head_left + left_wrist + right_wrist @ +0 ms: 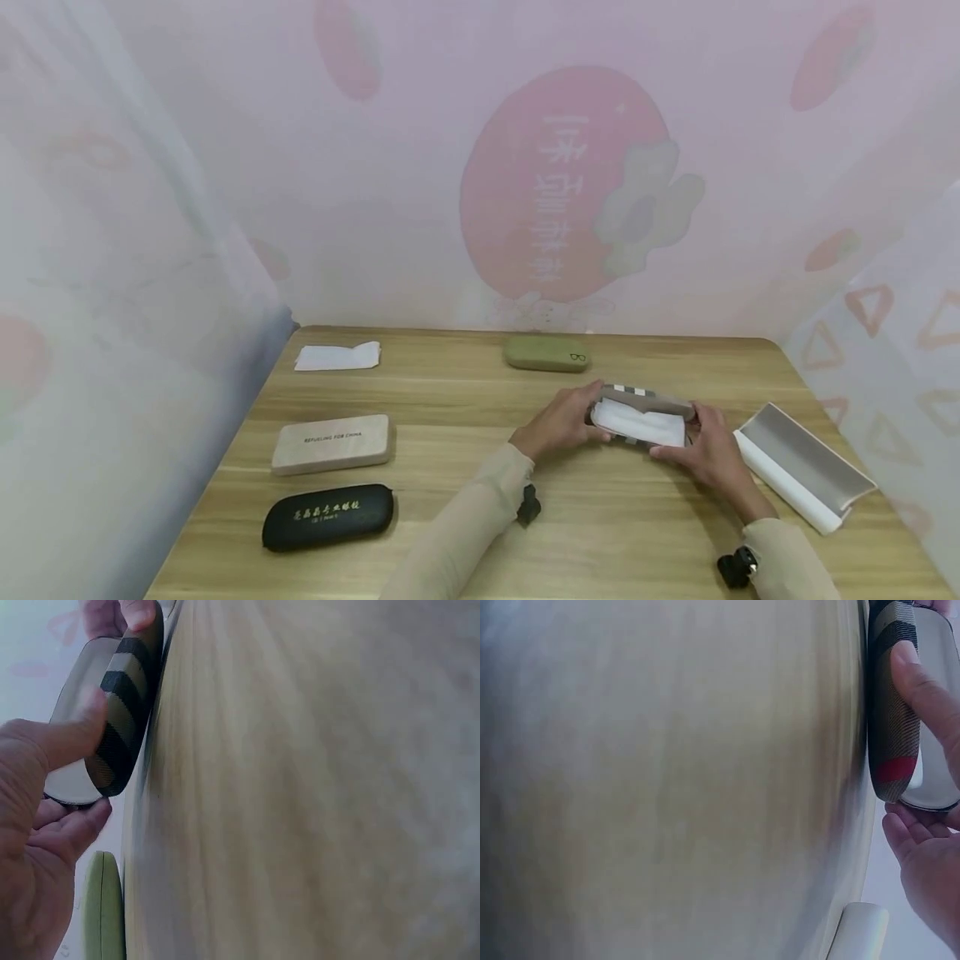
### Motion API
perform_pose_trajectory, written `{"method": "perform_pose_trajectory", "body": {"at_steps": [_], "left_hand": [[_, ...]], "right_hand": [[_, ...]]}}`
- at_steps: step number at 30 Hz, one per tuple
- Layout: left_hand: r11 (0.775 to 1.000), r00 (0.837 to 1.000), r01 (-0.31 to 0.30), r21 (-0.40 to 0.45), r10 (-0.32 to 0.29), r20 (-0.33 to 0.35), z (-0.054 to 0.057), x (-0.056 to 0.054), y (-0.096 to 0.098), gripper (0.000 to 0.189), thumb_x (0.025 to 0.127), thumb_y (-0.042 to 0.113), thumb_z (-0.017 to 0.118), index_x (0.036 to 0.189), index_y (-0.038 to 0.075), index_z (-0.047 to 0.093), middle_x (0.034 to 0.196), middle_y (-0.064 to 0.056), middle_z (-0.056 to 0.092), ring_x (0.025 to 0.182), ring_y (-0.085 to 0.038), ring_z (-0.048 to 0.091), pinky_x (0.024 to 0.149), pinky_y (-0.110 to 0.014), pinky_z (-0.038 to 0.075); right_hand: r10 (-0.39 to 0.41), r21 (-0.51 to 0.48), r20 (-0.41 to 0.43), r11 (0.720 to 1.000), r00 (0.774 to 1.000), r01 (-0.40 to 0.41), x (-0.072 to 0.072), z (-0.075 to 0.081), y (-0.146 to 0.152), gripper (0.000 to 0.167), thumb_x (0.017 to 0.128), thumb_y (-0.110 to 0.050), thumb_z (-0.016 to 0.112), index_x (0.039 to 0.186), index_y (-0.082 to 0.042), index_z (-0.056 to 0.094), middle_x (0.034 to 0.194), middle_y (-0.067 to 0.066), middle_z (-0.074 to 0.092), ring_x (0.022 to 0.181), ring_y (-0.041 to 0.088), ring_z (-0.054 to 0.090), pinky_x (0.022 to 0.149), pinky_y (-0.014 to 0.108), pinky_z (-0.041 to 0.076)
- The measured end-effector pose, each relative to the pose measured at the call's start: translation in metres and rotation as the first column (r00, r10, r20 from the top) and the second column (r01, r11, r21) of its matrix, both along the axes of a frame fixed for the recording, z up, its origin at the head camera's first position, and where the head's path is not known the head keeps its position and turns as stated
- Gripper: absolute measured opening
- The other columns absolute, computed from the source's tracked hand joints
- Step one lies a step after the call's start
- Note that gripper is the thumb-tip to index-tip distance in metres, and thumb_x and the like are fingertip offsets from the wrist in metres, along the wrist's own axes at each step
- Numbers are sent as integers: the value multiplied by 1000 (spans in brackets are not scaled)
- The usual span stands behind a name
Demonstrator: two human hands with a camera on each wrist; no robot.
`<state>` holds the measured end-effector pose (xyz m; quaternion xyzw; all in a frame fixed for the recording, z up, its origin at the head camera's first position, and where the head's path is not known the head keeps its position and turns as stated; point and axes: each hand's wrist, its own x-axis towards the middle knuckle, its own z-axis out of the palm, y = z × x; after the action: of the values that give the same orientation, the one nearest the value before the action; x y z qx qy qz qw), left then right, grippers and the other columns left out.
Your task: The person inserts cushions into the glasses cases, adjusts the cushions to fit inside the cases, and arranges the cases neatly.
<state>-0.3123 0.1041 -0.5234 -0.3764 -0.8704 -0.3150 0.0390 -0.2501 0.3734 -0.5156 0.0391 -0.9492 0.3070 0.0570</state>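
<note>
A plaid glasses case [660, 403] with its lid partly raised is held between both hands at the right of the table. A folded white cloth [637, 423] lies inside it. My left hand [564, 421] grips the left end, its thumb at the front edge and its fingers around the end. At the right end, my right hand [712, 454] holds the case in the same manner. Black, tan and white checks show on the case's side [124, 712] in the left wrist view. The right wrist view adds a red stripe [897, 769] near one end.
An open white case [806, 467] with a grey lining lies right of my right hand. A green glasses case [546, 353] sits at the back. On the left are a white cloth [337, 357], a beige case [332, 445] with lettering and a black case [327, 517].
</note>
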Motion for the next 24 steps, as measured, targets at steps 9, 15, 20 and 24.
{"method": "perform_pose_trajectory", "body": {"at_steps": [9, 15, 20, 24], "left_hand": [[993, 978, -75, -91, 55, -204, 2, 3, 2, 27, 91, 21, 77, 115, 8, 76, 114, -5, 75, 94, -11, 71, 79, -16, 55], [947, 938, -315, -55, 320, 134, 28, 21, -1, 29, 79, -10, 66, 60, 9, 55, 60, 5, 49, 56, -6, 38, 48, -15, 33], [876, 875, -465, 126, 433, 219, 29, 24, -13, 57, 73, -18, 59, 64, 19, 16, 58, 8, 12, 49, -3, 14, 42, -14, 14], [865, 869, -481, 145, 447, 213, 25, 23, -13, 56, 72, -17, 59, 60, 18, 17, 55, 9, 13, 48, -2, 12, 42, -14, 12]], "right_hand": [[2, 78, -52, 997, 999, 2, 0, 2, -6, 74, 79, -43, 86, 128, 7, 61, 123, 28, 53, 107, 41, 55, 88, 54, 47], [145, 183, 21, 972, 989, -147, 2, 0, -12, 87, 83, -41, 83, 141, 14, 48, 132, 35, 54, 114, 47, 56, 92, 60, 49], [127, 171, -29, 978, 991, -120, 3, 1, -18, 47, 90, -41, 76, 100, 3, 64, 94, 20, 62, 86, 31, 58, 76, 44, 49], [29, 126, -39, 992, 999, -24, 8, 10, -18, 41, 99, -39, 66, 75, -9, 51, 71, 6, 50, 68, 19, 47, 65, 35, 39]]}}
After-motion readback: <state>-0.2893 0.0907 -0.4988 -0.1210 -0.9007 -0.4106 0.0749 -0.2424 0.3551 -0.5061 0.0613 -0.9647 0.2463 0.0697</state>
